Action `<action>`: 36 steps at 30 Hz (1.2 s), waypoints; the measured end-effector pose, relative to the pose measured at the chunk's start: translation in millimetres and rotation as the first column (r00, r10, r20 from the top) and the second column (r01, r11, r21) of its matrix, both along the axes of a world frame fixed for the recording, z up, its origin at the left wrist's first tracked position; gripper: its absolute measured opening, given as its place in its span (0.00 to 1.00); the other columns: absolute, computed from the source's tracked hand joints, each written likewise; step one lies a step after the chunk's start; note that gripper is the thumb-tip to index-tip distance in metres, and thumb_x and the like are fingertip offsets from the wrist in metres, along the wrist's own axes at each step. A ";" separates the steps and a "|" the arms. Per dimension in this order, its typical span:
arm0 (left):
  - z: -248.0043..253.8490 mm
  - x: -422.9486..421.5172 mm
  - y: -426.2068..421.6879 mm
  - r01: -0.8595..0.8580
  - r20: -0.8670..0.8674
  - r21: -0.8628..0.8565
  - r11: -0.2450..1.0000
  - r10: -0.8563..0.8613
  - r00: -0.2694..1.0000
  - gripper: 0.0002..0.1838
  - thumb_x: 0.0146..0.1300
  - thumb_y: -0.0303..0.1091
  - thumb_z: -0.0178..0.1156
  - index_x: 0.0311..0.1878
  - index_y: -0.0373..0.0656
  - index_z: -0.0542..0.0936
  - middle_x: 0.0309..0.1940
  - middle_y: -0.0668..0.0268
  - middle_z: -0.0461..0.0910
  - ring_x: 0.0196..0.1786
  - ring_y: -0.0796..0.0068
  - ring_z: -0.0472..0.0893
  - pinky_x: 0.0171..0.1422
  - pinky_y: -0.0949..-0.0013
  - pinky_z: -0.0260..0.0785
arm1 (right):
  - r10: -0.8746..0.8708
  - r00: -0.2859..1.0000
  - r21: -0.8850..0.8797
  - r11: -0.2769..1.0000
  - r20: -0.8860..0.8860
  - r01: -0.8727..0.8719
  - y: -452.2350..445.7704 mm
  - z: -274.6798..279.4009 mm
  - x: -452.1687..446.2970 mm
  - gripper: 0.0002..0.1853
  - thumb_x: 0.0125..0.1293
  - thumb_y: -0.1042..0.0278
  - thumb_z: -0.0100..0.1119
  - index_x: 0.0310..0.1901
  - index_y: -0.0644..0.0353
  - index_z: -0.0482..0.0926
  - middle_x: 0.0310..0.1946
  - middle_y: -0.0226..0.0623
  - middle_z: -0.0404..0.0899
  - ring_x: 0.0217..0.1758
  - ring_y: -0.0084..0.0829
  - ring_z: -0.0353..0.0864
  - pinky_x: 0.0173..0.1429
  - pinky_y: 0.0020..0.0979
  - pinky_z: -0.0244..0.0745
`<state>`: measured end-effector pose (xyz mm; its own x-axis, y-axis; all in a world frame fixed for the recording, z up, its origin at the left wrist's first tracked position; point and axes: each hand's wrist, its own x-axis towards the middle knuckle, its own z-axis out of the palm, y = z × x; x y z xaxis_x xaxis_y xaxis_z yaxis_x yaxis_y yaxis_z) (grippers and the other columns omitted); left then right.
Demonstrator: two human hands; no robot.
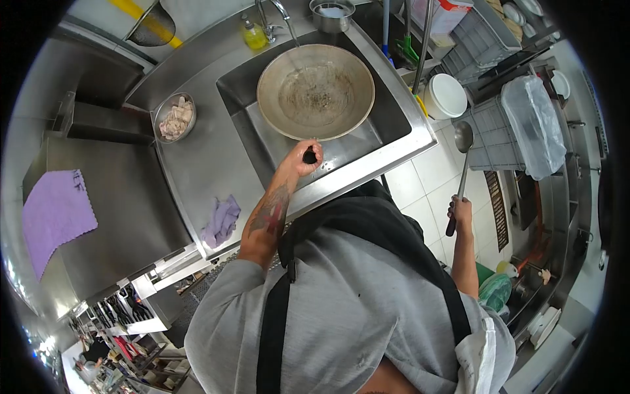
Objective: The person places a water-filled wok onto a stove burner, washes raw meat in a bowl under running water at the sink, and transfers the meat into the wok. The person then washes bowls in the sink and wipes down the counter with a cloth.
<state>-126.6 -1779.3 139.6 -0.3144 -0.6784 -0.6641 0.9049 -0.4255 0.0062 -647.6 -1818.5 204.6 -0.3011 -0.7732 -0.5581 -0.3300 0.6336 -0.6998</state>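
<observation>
A large wok (317, 92) rests over the steel sink (246, 125), its inside stained brown at the middle. My left hand (306, 157) is closed around the wok's black handle at the near rim. Out to the right, my right hand (461, 210) grips the dark handle of a long metal ladle (463, 136), whose bowl points away from me above the floor. The faucet (282, 13) reaches over the wok's far rim.
A bowl of pale meat pieces (175, 118) and a crumpled purple cloth (222, 221) lie on the counter left of the sink. Another purple cloth (58, 213) is farther left. A soap bottle (253, 34) and metal pot (331, 14) stand behind. White bucket (446, 96) and grey crate (487, 138) are right.
</observation>
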 end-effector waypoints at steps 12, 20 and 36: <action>-2.5 1.6 -5.5 0.025 -0.020 -0.039 0.999 -0.026 0.999 0.12 0.63 0.26 0.53 0.22 0.43 0.68 0.18 0.70 0.68 0.19 0.79 0.69 0.24 0.75 0.69 | -0.020 0.999 0.037 0.999 0.029 0.019 3.0 -4.2 0.2 0.05 0.67 0.70 0.50 0.39 0.62 0.71 0.21 0.27 0.66 0.16 0.19 0.65 0.18 0.23 0.63; -23.2 3.2 -4.9 -0.002 -0.072 -0.030 1.000 0.000 0.997 0.09 0.57 0.24 0.56 0.22 0.42 0.69 0.18 0.68 0.69 0.21 0.76 0.71 0.27 0.72 0.66 | -0.010 1.000 0.025 1.000 -0.011 0.010 -3.6 -5.5 -1.5 0.06 0.66 0.68 0.53 0.38 0.62 0.72 0.19 0.28 0.66 0.16 0.21 0.66 0.17 0.25 0.64; -32.9 1.6 4.6 0.002 -0.021 -0.004 1.000 -0.002 1.000 0.09 0.58 0.25 0.54 0.22 0.41 0.70 0.19 0.65 0.71 0.21 0.73 0.72 0.27 0.72 0.72 | -0.004 1.000 0.031 1.000 0.010 0.004 -8.3 -0.5 -15.7 0.06 0.66 0.69 0.52 0.39 0.61 0.71 0.21 0.29 0.67 0.17 0.21 0.67 0.18 0.25 0.65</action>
<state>-125.1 -1774.7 106.7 -0.3297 -0.6805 -0.6543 0.9039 -0.4276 -0.0108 -663.3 -1826.9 204.1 -0.2986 -0.7543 -0.5847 -0.3205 0.6563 -0.6830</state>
